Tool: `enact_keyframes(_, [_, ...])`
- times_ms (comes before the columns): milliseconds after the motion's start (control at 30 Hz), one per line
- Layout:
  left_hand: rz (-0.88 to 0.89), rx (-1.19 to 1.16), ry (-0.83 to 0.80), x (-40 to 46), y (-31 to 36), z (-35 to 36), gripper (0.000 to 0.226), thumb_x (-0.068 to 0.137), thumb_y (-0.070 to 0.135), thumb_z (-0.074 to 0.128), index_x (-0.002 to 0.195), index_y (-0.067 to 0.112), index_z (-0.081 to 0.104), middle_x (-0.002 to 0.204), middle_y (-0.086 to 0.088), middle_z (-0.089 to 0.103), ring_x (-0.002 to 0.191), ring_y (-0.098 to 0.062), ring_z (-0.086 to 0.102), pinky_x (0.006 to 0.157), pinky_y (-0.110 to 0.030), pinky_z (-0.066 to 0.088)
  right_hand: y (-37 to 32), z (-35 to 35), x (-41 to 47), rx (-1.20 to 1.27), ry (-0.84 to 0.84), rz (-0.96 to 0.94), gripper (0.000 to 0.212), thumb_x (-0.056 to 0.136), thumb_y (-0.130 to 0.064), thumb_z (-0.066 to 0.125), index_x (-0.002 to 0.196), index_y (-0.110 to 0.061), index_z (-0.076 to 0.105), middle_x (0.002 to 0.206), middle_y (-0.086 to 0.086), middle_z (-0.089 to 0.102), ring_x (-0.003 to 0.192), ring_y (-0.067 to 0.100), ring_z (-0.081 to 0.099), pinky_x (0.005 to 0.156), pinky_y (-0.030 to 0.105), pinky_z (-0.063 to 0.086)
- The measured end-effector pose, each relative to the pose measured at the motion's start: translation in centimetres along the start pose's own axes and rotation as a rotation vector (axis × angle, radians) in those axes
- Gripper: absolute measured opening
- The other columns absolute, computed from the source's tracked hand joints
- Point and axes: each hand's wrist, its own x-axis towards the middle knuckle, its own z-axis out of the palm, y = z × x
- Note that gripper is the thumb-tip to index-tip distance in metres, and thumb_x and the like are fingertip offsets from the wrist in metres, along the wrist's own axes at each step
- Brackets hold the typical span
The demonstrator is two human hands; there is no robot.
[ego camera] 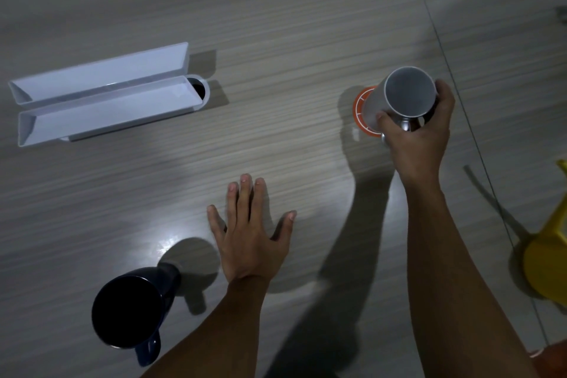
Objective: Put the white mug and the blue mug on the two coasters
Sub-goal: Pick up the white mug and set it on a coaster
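Observation:
My right hand (418, 135) grips the white mug (402, 95) by its handle side, holding it upright on or just over an orange coaster (359, 107) at the right; I cannot tell if the mug touches it. Only the coaster's left rim shows. The blue mug (132, 307) stands upright at the lower left, handle toward me. My left hand (250, 230) lies flat on the wood-grain surface with fingers spread, just right of the blue mug and apart from it. A second coaster is not visible.
A white holder with two long open troughs (101, 92) lies at the left, a round dark opening (198, 90) at its right end. A yellow plastic object (546, 258) sits at the right edge. A seam (454, 77) runs down the surface on the right.

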Motion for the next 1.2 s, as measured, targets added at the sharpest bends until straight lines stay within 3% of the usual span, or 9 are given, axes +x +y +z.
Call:
enact_keyframes(133, [-0.003, -0.015, 0.003, -0.2, 0.1, -0.1, 0.084, 0.096, 0.073, 0.036, 0.164, 0.026, 0.017, 0.174, 0.003, 0.011, 0.161, -0.019, 0.002, 0.126, -0.064, 0.005, 0.7, -0.2, -0.4, 0.048, 0.020, 0.026, 0.101, 0.066, -0.016, 0.091, 0.150, -0.017, 0.034, 0.147, -0.003, 0.048, 0.131, 0.010, 0.055, 0.104, 0.032, 0.055])
enact_keyframes(300, [-0.004, -0.010, -0.003, -0.1, 0.1, -0.1, 0.084, 0.096, 0.072, 0.037, 0.164, 0.026, 0.017, 0.174, 0.003, 0.011, 0.161, -0.019, 0.002, 0.126, -0.065, 0.006, 1.6, 0.3, -1.0, 0.076, 0.060, 0.035, 0.086, 0.068, -0.008, 0.089, 0.143, -0.013, 0.048, 0.138, 0.001, 0.062, 0.123, 0.005, 0.063, 0.101, 0.035, 0.057])
enact_keyframes(467, [-0.008, -0.008, -0.007, -0.1, 0.1, -0.1, 0.084, 0.096, 0.072, 0.037, 0.164, 0.027, 0.016, 0.174, 0.004, 0.010, 0.161, -0.018, 0.001, 0.126, -0.064, 0.005, 2.2, 0.4, -1.0, 0.130, 0.054, 0.004, 0.082, 0.075, 0.004, 0.081, 0.147, -0.004, 0.043, 0.143, 0.007, 0.058, 0.127, 0.005, 0.060, 0.106, 0.027, 0.051])
enact_keyframes(633, [-0.009, -0.012, -0.012, -0.1, 0.1, -0.1, 0.084, 0.096, 0.072, 0.037, 0.164, 0.027, 0.017, 0.174, 0.004, 0.010, 0.161, -0.018, 0.000, 0.127, -0.063, 0.003, 2.6, 0.4, -1.0, 0.157, 0.027, -0.016, 0.076, 0.079, 0.010, 0.076, 0.146, -0.002, 0.042, 0.135, -0.001, 0.058, 0.122, -0.005, 0.060, 0.101, 0.018, 0.049])
enact_keyframes(800, [-0.009, -0.015, -0.016, -0.1, 0.1, -0.1, 0.083, 0.097, 0.072, 0.037, 0.164, 0.027, 0.016, 0.174, 0.004, 0.010, 0.161, -0.018, 0.000, 0.127, -0.062, 0.003, 2.8, 0.4, -0.9, 0.159, 0.026, -0.026, 0.073, 0.081, 0.014, 0.072, 0.145, 0.002, 0.042, 0.132, 0.000, 0.059, 0.120, -0.004, 0.062, 0.102, 0.020, 0.049])
enact_keyframes(933, [-0.011, -0.013, -0.028, -0.1, 0.1, -0.1, 0.083, 0.097, 0.072, 0.035, 0.164, 0.027, 0.014, 0.175, 0.005, 0.007, 0.161, -0.017, -0.003, 0.127, -0.062, 0.002, 2.9, 0.2, -0.9, 0.186, 0.033, -0.042, 0.072, 0.083, 0.012, 0.071, 0.147, 0.004, 0.040, 0.139, 0.007, 0.057, 0.129, 0.007, 0.059, 0.110, 0.029, 0.047])
enact_keyframes(1100, [-0.017, -0.004, -0.029, -0.2, 0.0, -0.1, 0.084, 0.097, 0.073, 0.034, 0.164, 0.028, 0.013, 0.175, 0.005, 0.006, 0.161, -0.016, -0.003, 0.127, -0.061, 0.000, 3.3, 0.1, -0.7, 0.168, 0.011, -0.070, 0.073, 0.084, 0.014, 0.069, 0.149, 0.005, 0.036, 0.134, -0.012, 0.055, 0.124, -0.006, 0.058, 0.107, 0.021, 0.046])
enact_keyframes(1200, [-0.017, -0.002, -0.028, -0.2, 0.1, 0.0, 0.084, 0.097, 0.072, 0.034, 0.164, 0.028, 0.012, 0.175, 0.005, 0.006, 0.161, -0.017, -0.003, 0.127, -0.061, 0.001, 3.5, -0.1, -0.5, 0.170, -0.002, -0.053, 0.072, 0.084, 0.012, 0.070, 0.148, 0.005, 0.036, 0.136, -0.003, 0.056, 0.128, -0.002, 0.057, 0.110, 0.024, 0.045])
